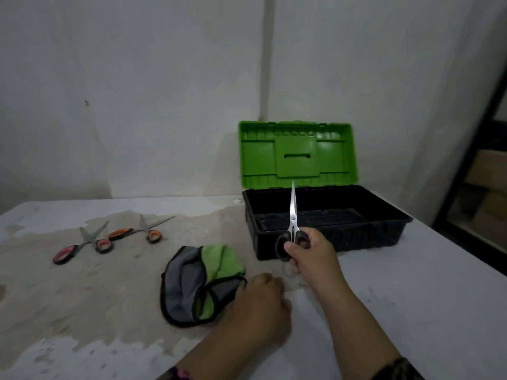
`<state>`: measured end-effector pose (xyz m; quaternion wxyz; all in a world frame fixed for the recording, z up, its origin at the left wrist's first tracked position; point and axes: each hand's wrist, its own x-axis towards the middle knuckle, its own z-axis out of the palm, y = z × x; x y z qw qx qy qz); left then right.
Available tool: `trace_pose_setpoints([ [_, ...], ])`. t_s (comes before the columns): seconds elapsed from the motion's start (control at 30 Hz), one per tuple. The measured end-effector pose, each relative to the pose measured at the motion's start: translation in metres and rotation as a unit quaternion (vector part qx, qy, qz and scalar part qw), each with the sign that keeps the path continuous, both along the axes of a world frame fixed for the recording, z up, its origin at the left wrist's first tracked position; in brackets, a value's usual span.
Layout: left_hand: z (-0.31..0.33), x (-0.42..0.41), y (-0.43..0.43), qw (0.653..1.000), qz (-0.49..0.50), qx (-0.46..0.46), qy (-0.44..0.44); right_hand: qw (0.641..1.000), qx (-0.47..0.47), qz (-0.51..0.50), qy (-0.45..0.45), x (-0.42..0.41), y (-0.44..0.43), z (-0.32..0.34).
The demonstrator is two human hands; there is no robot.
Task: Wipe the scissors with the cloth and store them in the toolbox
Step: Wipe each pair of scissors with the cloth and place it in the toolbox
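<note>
The right hand (310,253) grips scissors (293,212) upright before the open toolbox's (356,239) front rim; the left hand (258,305) meets the cloth's (186,283) edge, grip unclear.

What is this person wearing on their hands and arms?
No gloves: left hand and right hand are bare, forearms uncovered. At the frame's bottom, a dark patterned sleeve shows on the right arm, a pink-marked sleeve on the left.
</note>
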<state>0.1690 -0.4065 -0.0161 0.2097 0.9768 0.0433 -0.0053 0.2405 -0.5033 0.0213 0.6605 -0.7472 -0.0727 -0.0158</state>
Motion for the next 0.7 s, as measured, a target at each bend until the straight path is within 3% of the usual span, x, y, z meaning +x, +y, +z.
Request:
trace_pose_setpoints([
  [0.23, -0.009, 0.023, -0.023, 0.995, 0.058, 0.068, -0.044, 0.999, -0.048, 0.013, 0.007, 0.037, -0.049, 0.022],
  [0.47, -0.014, 0.027, -0.021, 0.993, 0.070, 0.063, -0.067, 0.980, -0.199, -0.006, -0.026, 0.117, -0.054, 0.054],
  [0.53, -0.015, 0.029, -0.021, 0.992, 0.072, 0.063, -0.076, 0.955, -0.298, 0.011, -0.001, 0.136, -0.048, 0.055],
  [0.63, -0.017, 0.029, -0.022, 0.992, 0.077, 0.055, -0.084, 0.861, -0.504, 0.056, 0.024, 0.152, -0.039, 0.052],
  [0.7, -0.017, 0.029, -0.022, 0.991, 0.079, 0.058, -0.087, 0.813, -0.575, 0.084, 0.037, 0.157, -0.035, 0.051],
])
